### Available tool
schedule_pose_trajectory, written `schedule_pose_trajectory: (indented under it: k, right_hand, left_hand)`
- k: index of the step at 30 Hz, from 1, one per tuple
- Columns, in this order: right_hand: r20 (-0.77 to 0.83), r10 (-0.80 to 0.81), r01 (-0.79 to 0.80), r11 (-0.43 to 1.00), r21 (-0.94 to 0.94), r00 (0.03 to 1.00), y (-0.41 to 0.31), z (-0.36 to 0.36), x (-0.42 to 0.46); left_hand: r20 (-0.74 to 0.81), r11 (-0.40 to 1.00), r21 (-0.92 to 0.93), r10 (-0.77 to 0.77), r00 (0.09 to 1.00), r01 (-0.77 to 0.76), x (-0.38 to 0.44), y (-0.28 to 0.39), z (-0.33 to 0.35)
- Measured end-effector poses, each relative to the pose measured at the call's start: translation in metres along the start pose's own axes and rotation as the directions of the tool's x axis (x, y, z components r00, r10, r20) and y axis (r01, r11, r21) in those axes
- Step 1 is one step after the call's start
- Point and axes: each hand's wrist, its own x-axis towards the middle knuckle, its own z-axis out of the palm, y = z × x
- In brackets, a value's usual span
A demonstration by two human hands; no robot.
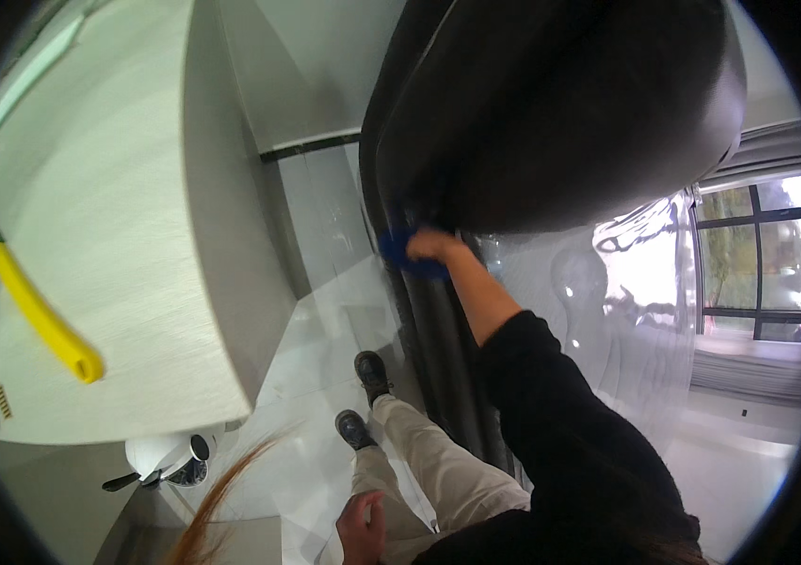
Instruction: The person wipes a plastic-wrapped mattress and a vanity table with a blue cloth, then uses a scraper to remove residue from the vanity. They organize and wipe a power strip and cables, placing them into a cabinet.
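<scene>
My right hand (434, 245) is stretched out, blurred, with its fingers on a dark blue cloth-like thing (400, 248). This blue thing lies against the lower edge of a black leather-look sofa or chair (548, 127), and blur hides its exact shape. Down by my thigh hangs my left hand (361, 526), its thumb apart from loosely curled fingers and nothing visible in it. Behind my right forearm, clear plastic sheeting (577, 296) covers a pale surface next to the black upholstery.
A white table or cabinet top (103, 212) stands to the left, bearing a tool with a yellow and green handle (40, 311). Below its corner is a white appliance (160, 455) with black parts. My shoes (372, 374) stand on glossy tiles (315, 353). A window (757, 258) is at the right.
</scene>
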Motion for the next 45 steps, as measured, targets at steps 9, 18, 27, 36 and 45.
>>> schedule_pose_trajectory:
  k: [9,18,27,36,45]
  right_hand:
    - [0.257,0.034,-0.12,0.938,0.326,0.966,0.016,0.118,-0.216]
    - [-0.581,-0.405,0.489,0.872,-0.014,0.706,-0.076,-0.088,-0.45]
    - [-0.876,-0.426,0.375,0.792,-0.481,-0.225,-0.229,-0.328,-0.475]
    - [-0.977,-0.184,0.18,0.97,-0.162,0.112,-0.262,-0.314,-0.334]
    - [-0.842,0.085,-0.02,0.996,0.088,0.533,-0.137,-0.136,-0.2]
  left_hand:
    - [-0.085,0.987,0.031,0.162,0.983,-0.16,-0.041,0.069,-0.065]
    - [-0.007,0.882,0.228,0.425,0.905,-0.413,-0.07,0.149,-0.1]
    - [0.054,0.781,0.403,0.5,0.864,-0.477,-0.016,0.228,-0.123]
    - [-0.129,0.86,0.34,0.444,0.887,-0.381,0.025,0.281,-0.136]
    - [0.047,0.806,0.381,0.472,0.88,-0.453,0.058,0.284,-0.181]
